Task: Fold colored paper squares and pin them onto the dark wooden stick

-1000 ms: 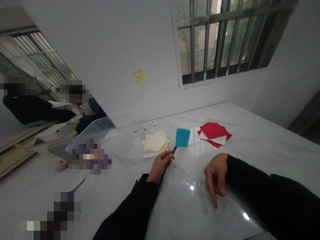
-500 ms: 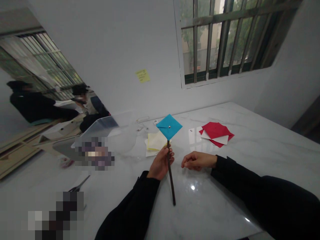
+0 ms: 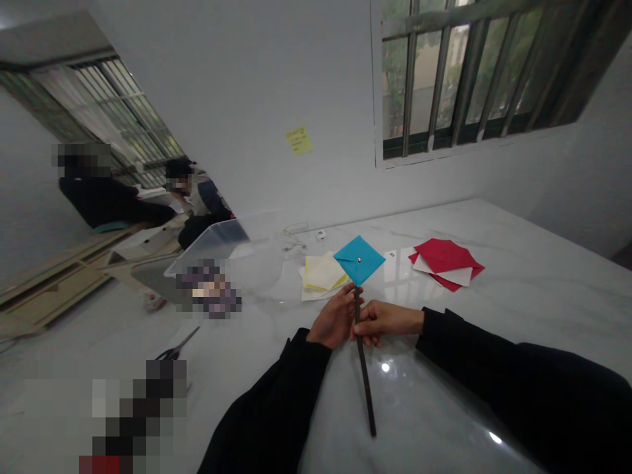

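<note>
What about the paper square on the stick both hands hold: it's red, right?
No, the head view shows the paper square is blue, not red; the left hand and right hand do hold its stick.

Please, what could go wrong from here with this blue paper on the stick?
The blue paper square seems held to the dark stick by one small pin, so it may twist or tear. The left hand and right hand hold the stick high, so its long lower end may swing and knock the marble table.
</note>
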A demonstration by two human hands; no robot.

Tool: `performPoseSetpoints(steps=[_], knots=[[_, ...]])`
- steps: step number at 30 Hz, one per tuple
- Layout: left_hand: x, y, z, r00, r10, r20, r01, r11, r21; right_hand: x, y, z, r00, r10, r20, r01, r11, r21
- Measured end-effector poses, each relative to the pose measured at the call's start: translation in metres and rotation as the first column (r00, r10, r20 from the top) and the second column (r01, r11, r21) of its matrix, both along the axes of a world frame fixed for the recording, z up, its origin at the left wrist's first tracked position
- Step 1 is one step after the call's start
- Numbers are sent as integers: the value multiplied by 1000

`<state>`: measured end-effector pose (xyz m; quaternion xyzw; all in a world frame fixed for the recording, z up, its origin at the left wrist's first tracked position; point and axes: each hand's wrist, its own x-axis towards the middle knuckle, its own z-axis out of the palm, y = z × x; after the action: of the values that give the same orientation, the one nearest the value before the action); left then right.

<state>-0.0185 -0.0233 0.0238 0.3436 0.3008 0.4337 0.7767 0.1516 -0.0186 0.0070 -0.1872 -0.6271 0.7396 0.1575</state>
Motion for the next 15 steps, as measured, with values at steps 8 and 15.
performPoseSetpoints(steps=[8,15], knots=[[5,4,-2,976,196,91,-189,979,-80,2,-12,3,908,396,139,-375,914,-153],[6,3,-2,970,232,76,-225,971,-84,3,-11,6,925,363,107,-342,923,-178]])
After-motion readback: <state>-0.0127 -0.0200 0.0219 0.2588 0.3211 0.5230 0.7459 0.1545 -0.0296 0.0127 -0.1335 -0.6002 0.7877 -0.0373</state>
